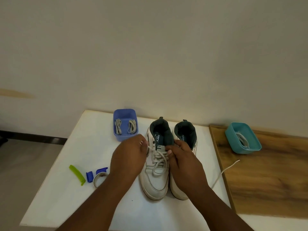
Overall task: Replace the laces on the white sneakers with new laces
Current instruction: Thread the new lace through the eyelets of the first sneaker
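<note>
Two white sneakers stand side by side on the white table (83, 205), toes toward me. The left sneaker (155, 182) carries a loosened white lace (159, 160) across its eyelets. My left hand (128, 157) pinches one end of that lace at the shoe's left side. Over the same shoe's tongue, my right hand (183, 160) grips the lace with curled fingers. It covers most of the right sneaker (180, 191). A purple tub (125, 112) behind the shoes holds two bundled laces (118, 126).
A teal tub (232, 140) with a lace in it sits on the wooden surface (266, 180) to the right. A loose lace (225, 170) trails across the table edge. A green clip (77, 175), blue clips (90, 176) and a tape roll (98, 178) lie at the left.
</note>
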### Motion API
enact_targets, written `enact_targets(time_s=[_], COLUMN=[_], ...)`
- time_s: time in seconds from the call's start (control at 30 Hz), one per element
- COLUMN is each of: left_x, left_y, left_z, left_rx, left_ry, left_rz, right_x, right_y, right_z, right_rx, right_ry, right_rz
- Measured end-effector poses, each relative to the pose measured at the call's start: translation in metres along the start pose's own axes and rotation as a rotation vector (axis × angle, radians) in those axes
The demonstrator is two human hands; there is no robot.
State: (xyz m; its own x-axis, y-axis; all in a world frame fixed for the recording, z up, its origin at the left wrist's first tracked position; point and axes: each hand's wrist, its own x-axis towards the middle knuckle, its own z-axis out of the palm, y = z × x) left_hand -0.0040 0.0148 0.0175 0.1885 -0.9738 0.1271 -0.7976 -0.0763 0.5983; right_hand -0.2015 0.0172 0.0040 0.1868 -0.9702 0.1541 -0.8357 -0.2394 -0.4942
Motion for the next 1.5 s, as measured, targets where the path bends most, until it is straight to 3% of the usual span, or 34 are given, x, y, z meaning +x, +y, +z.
enact_targets(time_s=[0.07,0.13,0.2,0.33,0.4,0.53,0.67,0.73,0.83,0.93,1.17,1.5], left_x=[0.004,0.006,0.005,-0.007,-0.01,-0.003,0.008,0.009,0.003,-0.004,-0.007,-0.005], left_y=[0.004,0.003,0.0,-0.003,-0.001,0.0,0.003,0.002,0.0,-0.004,-0.001,0.001], left_z=[-0.015,-0.023,-0.02,0.007,0.017,0.014,-0.01,-0.015,-0.011,-0.002,0.019,0.018], left_rx=[-0.072,-0.204,-0.217,0.005,0.083,-0.038,-0.326,-0.434,-0.312,-0.139,-0.056,-0.202], left_ry=[0.28,0.42,0.362,-0.046,-0.131,-0.058,0.273,0.328,0.207,0.033,-0.182,-0.179], left_rz=[-0.038,-0.13,-0.143,-0.029,-0.02,-0.014,-0.261,-0.366,-0.346,-0.207,-0.026,0.032], right_x=[-0.001,-0.001,0.0,-0.001,-0.001,-0.001,0.0,0.0,0.0,0.0,0.001,0.001], right_y=[0.001,0.001,0.001,0.0,-0.001,-0.001,-0.004,-0.006,-0.006,-0.005,-0.005,-0.005], right_z=[-0.001,-0.001,0.0,0.001,0.001,-0.001,-0.005,-0.006,-0.006,-0.004,0.001,0.002], right_rx=[0.005,0.007,-0.005,-0.037,-0.044,-0.063,-0.073,-0.08,-0.078,-0.081,-0.078,-0.088], right_ry=[0.006,0.005,-0.002,-0.024,-0.031,-0.053,-0.061,-0.051,-0.007,0.003,-0.004,-0.038], right_rz=[0.002,0.0,-0.008,-0.016,-0.009,0.012,0.047,0.051,0.054,0.047,0.046,0.065])
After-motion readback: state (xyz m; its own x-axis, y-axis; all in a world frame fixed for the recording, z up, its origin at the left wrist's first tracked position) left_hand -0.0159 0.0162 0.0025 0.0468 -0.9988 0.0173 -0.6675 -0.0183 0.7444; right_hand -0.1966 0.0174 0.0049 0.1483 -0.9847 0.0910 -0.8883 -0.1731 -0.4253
